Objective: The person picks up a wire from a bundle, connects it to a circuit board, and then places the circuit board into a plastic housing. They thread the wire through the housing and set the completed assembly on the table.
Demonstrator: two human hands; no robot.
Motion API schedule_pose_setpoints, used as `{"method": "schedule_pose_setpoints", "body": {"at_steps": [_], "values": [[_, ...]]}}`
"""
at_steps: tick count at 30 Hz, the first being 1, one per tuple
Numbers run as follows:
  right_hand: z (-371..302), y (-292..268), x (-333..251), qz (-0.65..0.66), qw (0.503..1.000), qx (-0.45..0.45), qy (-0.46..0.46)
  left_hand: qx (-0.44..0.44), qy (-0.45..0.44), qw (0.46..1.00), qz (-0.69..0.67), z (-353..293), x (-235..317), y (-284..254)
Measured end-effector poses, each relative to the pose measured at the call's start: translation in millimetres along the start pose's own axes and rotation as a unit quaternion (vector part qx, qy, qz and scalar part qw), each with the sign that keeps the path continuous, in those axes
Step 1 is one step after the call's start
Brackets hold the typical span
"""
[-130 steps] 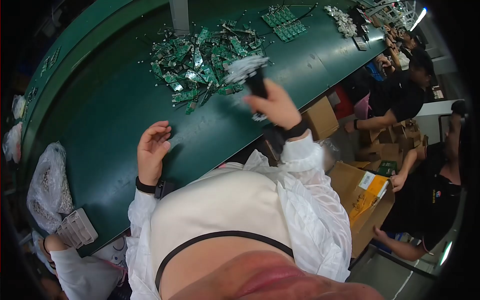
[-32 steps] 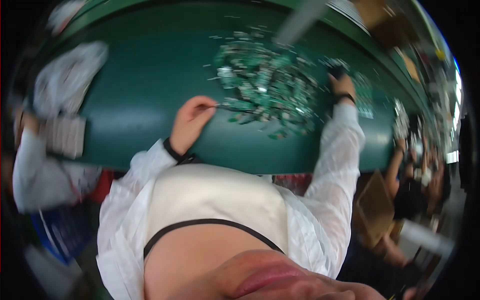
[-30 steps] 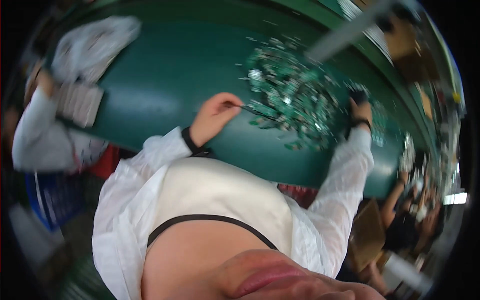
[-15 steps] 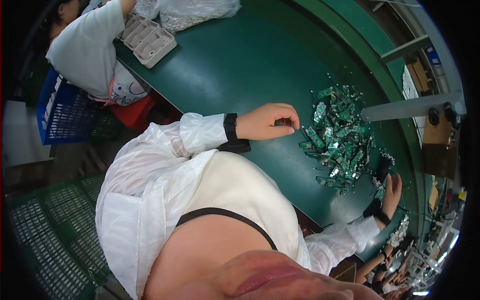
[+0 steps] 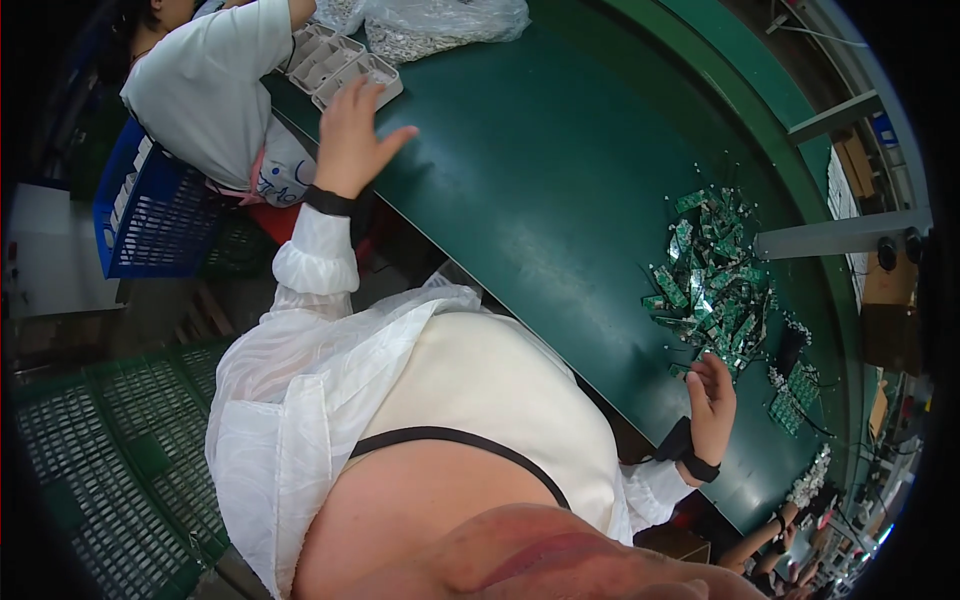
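The left hand (image 5: pixel 350 150) is raised by the bench's near edge, palm down, its fingers spread and the thumb held well out to the right. It has nothing in its grip. Its fingertips overlap the pale tray (image 5: pixel 388 90); whether they touch it cannot be told. The tray, divided into compartments, lies at the left end of the green bench (image 5: pixel 500 170), with a clear bag (image 5: pixel 450 30) of small pale parts just beyond it.

The right hand (image 5: pixel 712 412) is at the near edge of the pile of circuit boards (image 5: pixel 720 300), well apart from the left. Its fingers are bent and slightly apart; whether they pinch a board or wire cannot be told. The boards lie loosely heaped on the right part of the bench, thin dark leads poking out.

Just right of the pile sit a black bundle (image 5: pixel 788 350) with pale ends and a green board panel (image 5: pixel 795 398). Further along is a heap of white parts (image 5: pixel 810 478). A grey post (image 5: pixel 840 237) stands beyond the boards.

At upper left, a co-worker in a white top (image 5: pixel 215 100) is beside the tray, near a blue basket (image 5: pixel 165 240). Green crates (image 5: pixel 110 470) fill the lower left.
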State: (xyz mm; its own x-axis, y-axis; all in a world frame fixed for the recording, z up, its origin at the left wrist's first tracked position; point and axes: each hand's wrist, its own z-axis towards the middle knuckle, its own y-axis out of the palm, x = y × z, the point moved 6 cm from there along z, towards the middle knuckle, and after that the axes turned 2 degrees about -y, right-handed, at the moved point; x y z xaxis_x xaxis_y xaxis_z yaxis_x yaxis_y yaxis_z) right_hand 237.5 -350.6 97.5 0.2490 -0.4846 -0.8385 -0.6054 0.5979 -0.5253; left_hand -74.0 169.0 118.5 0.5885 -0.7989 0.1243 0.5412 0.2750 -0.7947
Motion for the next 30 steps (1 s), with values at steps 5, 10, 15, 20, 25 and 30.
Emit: {"method": "schedule_pose_setpoints", "body": {"at_steps": [5, 10, 15, 20, 25, 30], "values": [[11, 25, -11, -0.01, 1.0, -0.028, -0.007, -0.039, -0.093, 0.99, 0.095, -14, -81, 9], [7, 35, -10, -0.043, 0.999, -0.023, 0.026, -0.124, -0.107, 0.979, 0.124, -6, -120, 30], [13, 45, -16, -0.071, 0.997, -0.018, 0.012, -0.209, -0.123, 0.96, 0.143, -14, -169, 54], [6, 47, -13, -0.093, 0.995, -0.01, 0.028, -0.205, -0.127, 0.958, 0.156, -14, -156, 54], [-2, 40, -9, -0.08, 0.996, 0.027, 0.021, -0.123, -0.047, 0.987, 0.089, -23, -120, 47], [11, 21, -9, -0.031, 0.993, 0.115, 0.018, -0.107, 0.029, 0.992, -0.052, -28, -26, 27]]}}
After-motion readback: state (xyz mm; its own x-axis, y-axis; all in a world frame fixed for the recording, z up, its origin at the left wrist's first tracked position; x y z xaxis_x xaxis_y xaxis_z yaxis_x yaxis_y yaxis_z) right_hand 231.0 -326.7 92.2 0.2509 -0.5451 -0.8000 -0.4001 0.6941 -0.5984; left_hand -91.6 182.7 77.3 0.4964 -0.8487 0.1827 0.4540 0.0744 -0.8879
